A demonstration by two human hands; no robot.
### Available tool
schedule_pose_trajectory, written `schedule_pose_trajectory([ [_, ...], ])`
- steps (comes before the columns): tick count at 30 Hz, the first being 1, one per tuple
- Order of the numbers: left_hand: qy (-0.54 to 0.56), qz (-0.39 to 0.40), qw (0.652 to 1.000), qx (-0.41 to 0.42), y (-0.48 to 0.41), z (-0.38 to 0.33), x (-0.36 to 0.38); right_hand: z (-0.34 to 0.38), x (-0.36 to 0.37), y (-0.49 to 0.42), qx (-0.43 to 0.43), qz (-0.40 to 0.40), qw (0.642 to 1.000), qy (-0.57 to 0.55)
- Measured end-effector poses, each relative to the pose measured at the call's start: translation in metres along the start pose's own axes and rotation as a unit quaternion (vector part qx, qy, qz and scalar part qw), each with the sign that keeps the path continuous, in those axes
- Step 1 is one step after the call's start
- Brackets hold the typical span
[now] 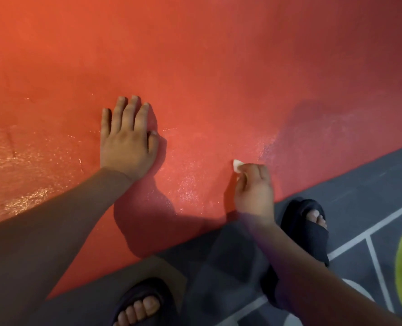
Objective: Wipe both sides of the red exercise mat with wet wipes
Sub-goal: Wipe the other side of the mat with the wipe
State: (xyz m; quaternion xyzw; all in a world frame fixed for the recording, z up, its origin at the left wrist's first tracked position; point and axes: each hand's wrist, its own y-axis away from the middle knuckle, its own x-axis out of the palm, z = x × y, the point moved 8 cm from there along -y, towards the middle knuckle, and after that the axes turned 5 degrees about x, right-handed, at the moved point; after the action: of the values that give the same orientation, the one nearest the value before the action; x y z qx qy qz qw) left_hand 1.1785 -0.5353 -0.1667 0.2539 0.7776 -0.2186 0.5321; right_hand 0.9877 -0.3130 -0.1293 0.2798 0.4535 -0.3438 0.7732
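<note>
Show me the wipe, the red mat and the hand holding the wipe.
wipe [237, 164]: head view, the white corner poking out past the fingers.
red mat [218, 67]: head view, a bare patch of its surface.
right hand [254, 192]: head view, the back of the hand.

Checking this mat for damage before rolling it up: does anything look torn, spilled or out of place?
Nothing stands out. The red mat lies flat; glistening patches near the left hand look like wipe moisture. The right hand pinches a small white wipe.
</note>
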Motion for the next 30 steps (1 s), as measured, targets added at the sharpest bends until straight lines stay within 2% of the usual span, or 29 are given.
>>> schedule_pose_trajectory([
  [3,-0.007,0.012,1.000,0.020,0.029,-0.008,0.000,0.033,0.033,0.045,-0.041,0.037,0.998,-0.034],
  [5,-0.026,0.004,0.999,0.035,0.047,-0.010,-0.001,0.070,0.053,0.085,-0.133,0.109,0.983,-0.059],
  [7,-0.037,-0.001,0.998,0.050,0.058,-0.009,-0.003,0.091,0.060,0.111,-0.238,0.195,0.949,-0.063],
  [8,-0.038,-0.002,0.998,0.055,0.060,-0.008,-0.003,0.090,0.058,0.110,-0.271,0.212,0.938,-0.049],
  [9,-0.036,0.000,0.998,0.058,0.061,-0.008,-0.003,0.079,0.051,0.099,-0.269,0.200,0.942,-0.036],
  [10,-0.035,0.000,0.998,0.058,0.061,-0.008,-0.004,0.060,0.039,0.080,-0.221,0.162,0.961,-0.032],
  [12,-0.033,0.004,0.998,0.054,0.061,-0.008,-0.003,0.012,0.009,0.043,-0.060,0.057,0.996,-0.027],
  [13,-0.033,0.004,0.998,0.053,0.062,-0.008,-0.003,-0.005,-0.001,0.037,-0.005,0.024,0.999,-0.027],
  [14,-0.033,0.006,0.998,0.053,0.062,-0.008,-0.003,-0.008,0.000,0.040,0.016,0.010,1.000,-0.023],
  [17,-0.035,0.012,0.998,0.053,0.062,-0.007,-0.003,0.034,0.036,0.085,-0.063,0.065,0.995,-0.034],
  [20,-0.034,0.018,0.998,0.053,0.063,-0.005,-0.002,0.086,0.060,0.135,-0.202,0.189,0.959,-0.065],
  [21,-0.035,0.019,0.998,0.055,0.063,-0.005,-0.002,0.089,0.058,0.136,-0.229,0.203,0.950,-0.062],
  [23,-0.034,0.016,0.997,0.061,0.064,-0.005,-0.003,0.058,0.042,0.108,-0.181,0.160,0.970,-0.037],
  [25,-0.033,0.010,0.997,0.063,0.065,-0.005,-0.003,0.000,0.010,0.069,-0.049,0.048,0.998,-0.002],
  [27,-0.034,0.004,0.998,0.061,0.065,-0.003,-0.003,-0.040,-0.013,0.056,0.044,-0.011,0.999,0.008],
  [28,-0.034,0.003,0.998,0.061,0.065,-0.003,-0.003,-0.041,-0.012,0.061,0.057,-0.013,0.998,0.011],
  [30,-0.033,0.007,0.998,0.062,0.065,-0.005,-0.002,-0.014,0.011,0.091,0.013,0.028,1.000,-0.003],
])
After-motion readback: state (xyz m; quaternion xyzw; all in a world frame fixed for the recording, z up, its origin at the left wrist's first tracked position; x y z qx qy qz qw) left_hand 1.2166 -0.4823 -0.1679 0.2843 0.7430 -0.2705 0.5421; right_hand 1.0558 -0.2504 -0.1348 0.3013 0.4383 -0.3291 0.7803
